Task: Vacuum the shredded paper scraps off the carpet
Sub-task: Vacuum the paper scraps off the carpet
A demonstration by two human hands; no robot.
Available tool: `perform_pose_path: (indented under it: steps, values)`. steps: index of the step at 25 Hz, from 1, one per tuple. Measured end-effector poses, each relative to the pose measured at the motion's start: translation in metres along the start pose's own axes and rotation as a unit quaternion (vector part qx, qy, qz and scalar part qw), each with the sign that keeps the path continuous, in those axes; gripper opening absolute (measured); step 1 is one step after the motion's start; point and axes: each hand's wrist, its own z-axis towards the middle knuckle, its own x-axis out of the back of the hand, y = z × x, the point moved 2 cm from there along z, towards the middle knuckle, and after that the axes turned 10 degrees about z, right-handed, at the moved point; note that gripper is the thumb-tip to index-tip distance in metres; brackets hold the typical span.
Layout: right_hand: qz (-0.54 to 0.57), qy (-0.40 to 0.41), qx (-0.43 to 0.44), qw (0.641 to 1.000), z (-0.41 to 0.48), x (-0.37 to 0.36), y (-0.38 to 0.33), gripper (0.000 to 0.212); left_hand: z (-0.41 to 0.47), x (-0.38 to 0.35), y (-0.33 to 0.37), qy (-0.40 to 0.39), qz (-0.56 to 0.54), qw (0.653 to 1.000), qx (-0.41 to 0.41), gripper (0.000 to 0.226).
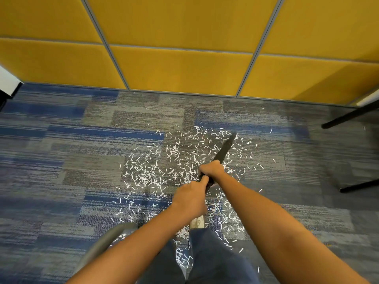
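White shredded paper scraps (164,167) lie scattered over the blue and grey carpet (61,160), from the middle of the floor down to my feet. A black vacuum nozzle (224,149) slants up and to the right, its tip among the scraps at the upper right of the patch. My right hand (211,170) grips the tube further forward. My left hand (190,198) grips it just behind. A grey hose (106,240) curves away at the lower left.
A yellow panelled wall (184,48) runs across the far side of the carpet. Black furniture legs (348,115) stand at the right, with another leg (359,186) lower down. A white object (8,82) juts in at the left edge. My shoe (196,221) stands among scraps.
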Motion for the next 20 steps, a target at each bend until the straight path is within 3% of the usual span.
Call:
perform_pose_path:
  steps: [8, 14, 17, 20]
  values:
    - [-0.034, -0.056, 0.031, 0.997, -0.010, -0.035, -0.027, 0.087, -0.016, 0.000, -0.025, 0.008, 0.000, 0.998, 0.056, 0.060]
    - [-0.027, -0.048, 0.013, 0.998, -0.006, -0.020, -0.007, 0.080, -0.014, -0.010, -0.003, 0.005, -0.010, 0.999, 0.038, 0.053]
    - [-0.078, -0.051, -0.003, 0.996, -0.002, -0.007, 0.013, 0.081, -0.016, -0.019, 0.017, -0.011, -0.019, 1.000, 0.021, 0.054]
    - [-0.135, -0.066, -0.014, 0.989, -0.003, -0.003, 0.029, 0.056, -0.020, -0.027, 0.026, -0.009, -0.005, 1.000, -0.009, 0.054]
